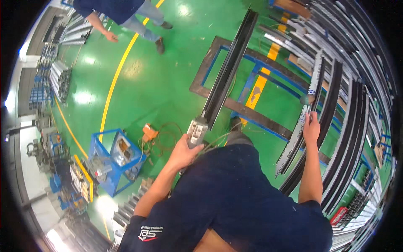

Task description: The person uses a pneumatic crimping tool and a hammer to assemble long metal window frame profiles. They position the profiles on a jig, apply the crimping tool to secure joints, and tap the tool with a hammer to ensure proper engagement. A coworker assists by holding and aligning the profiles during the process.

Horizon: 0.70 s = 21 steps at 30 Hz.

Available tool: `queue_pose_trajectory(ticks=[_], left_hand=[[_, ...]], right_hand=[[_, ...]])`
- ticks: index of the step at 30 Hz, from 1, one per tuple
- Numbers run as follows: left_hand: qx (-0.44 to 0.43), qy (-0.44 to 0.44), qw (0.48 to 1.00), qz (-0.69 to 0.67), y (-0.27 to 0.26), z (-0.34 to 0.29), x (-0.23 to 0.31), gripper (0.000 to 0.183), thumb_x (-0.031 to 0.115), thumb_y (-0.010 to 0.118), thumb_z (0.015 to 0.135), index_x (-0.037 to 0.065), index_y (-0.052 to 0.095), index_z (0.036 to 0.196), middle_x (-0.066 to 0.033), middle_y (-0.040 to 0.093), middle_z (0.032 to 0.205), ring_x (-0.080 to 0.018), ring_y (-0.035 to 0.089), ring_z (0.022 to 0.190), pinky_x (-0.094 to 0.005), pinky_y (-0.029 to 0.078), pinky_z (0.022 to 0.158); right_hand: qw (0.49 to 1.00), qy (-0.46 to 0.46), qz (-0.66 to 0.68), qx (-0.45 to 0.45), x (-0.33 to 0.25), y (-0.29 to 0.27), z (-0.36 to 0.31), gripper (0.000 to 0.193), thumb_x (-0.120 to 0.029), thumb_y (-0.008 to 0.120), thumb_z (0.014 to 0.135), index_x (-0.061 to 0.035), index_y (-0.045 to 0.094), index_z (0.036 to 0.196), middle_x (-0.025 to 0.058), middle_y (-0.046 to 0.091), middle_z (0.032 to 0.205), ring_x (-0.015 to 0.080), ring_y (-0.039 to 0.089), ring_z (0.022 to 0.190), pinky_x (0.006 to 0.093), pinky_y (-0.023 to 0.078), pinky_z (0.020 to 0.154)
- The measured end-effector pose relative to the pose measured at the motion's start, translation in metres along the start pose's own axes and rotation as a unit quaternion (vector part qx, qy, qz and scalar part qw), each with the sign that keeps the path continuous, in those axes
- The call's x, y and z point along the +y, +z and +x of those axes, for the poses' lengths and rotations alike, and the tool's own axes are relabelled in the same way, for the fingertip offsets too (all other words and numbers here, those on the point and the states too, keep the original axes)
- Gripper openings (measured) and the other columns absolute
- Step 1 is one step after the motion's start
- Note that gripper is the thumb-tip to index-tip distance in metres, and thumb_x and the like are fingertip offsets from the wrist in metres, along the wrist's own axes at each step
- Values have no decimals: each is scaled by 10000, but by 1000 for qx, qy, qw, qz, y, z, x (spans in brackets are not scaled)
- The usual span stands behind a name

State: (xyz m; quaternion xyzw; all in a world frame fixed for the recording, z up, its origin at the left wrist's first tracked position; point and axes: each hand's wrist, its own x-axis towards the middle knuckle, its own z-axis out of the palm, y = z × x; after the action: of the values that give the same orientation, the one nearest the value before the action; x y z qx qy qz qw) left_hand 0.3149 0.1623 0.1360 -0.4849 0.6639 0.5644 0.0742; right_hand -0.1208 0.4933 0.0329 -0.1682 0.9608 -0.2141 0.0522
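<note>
A blue-and-brown frame (264, 120) bears dark profiles (333, 94) and, apparently, a long black channel (228, 70).

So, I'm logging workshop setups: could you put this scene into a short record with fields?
Left hand: grips a silver metal block at the near end of a long black profile
Right hand: holds a round-headed mallet
Support: blue-framed rack beneath the profile
Floor: green, yellow lines
Nearby: co-worker, upper left
</note>
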Motion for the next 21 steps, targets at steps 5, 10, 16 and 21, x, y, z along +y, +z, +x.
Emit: queue_pose_trajectory(ticks=[5, 10, 16, 21], left_hand=[[9, -40, 999, -23, 7, 4, 33, 590, 229, 821, 936, -74, 551, 1364, -108, 704, 867, -123, 611, 593, -312, 492, 527], [-9, -99, 995, -4, 12, 10, 56, 541, 216, 818, 939, -43, 574, 1348, -49, 679, 754, -106, 605, 564, -283, 488, 515], [22, -133, 990, -44, 18, 13, 57, 508, 221, 839, 923, -19, 589, 1294, -34, 666, 734, -107, 609, 565, -284, 491, 516], [38, -149, 988, -17, 17, 16, 75, 526, 239, 852, 910, -21, 587, 1283, -54, 673, 737, -117, 629, 588, -294, 504, 541]], right_hand=[[954, -95, 237, -160, -110, 38, -12, 388, -392, 565, 1113, -21, 622, 1016, 76, 605, 705, 239, 579, 673, 392, 495, 643], [771, -21, 262, -579, -201, 129, -3, 637, -568, 451, 1123, -46, 596, 786, 36, 539, 654, 185, 525, 602, 390, 428, 568], [711, -7, 260, -653, -240, 162, -15, 644, -639, 431, 1113, -129, 496, 726, -38, 384, 588, 122, 387, 483, 327, 348, 448], [679, 102, 379, -620, -244, 178, 10, 668, -681, 421, 1099, -138, 468, 713, -44, 376, 554, 119, 390, 420, 314, 363, 399]])
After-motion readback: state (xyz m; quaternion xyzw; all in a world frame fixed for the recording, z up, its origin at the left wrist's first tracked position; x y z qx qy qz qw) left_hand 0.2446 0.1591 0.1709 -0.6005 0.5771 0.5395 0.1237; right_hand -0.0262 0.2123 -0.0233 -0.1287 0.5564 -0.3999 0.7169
